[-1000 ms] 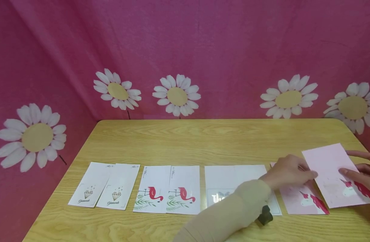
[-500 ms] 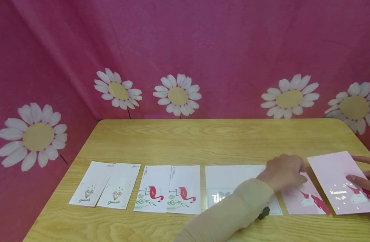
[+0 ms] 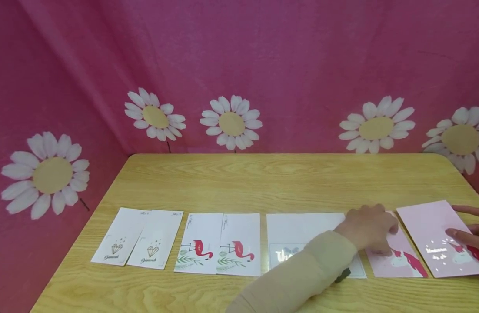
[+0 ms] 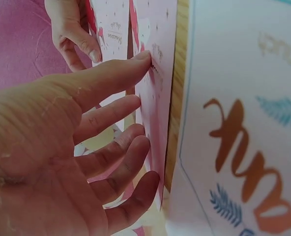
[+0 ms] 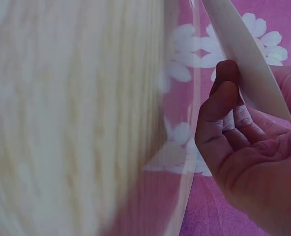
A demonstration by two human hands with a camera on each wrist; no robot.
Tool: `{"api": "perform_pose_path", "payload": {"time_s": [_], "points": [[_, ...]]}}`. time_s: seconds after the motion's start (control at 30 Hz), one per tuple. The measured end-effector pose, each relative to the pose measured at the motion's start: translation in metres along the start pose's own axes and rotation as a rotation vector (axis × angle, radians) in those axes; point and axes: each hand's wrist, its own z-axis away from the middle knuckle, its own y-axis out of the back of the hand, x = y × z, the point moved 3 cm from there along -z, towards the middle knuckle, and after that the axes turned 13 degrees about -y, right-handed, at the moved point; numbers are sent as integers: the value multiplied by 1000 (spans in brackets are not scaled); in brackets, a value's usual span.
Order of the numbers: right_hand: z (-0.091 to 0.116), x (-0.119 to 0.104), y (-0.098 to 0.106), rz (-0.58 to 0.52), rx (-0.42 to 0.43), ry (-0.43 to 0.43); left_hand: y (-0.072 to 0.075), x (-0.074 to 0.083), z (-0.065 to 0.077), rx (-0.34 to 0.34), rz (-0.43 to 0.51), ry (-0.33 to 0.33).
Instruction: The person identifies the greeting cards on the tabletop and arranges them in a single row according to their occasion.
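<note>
In the head view my left hand (image 3: 366, 230) reaches over a pink unicorn card (image 3: 409, 261) on the table. The left wrist view has its thumb and fingers spread, fingertips touching that card's face. At the far right my right hand (image 3: 474, 234) pinches a second pink unicorn card (image 3: 423, 226), thumb on its face and fingers behind its far edge. From the right wrist, this card's pale back (image 5: 253, 69) shows against the fingers. White cards with "Tha" lettering (image 3: 278, 239) lie partly under my left forearm.
Two white diamond cards (image 3: 151, 239) overlap on the left of the wooden table (image 3: 263, 182). Two flamingo cards (image 3: 237, 230) lie side by side right of them. A pink daisy-print cloth (image 3: 263, 65) hangs behind the table's far edge.
My left hand has come off the card in my right hand and moved left onto the lying unicorn card. The right hand has lowered its card toward the table.
</note>
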Motion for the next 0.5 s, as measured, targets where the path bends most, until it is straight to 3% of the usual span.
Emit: {"api": "perform_pose_path", "payload": {"time_s": [0.27, 0.5], "points": [[2, -5, -5, -123, -20, 58, -1, 2, 0, -38, -53, -12], [4, -10, -4, 28, 103, 98, -2, 3, -3, -145, -127, -3]]}}
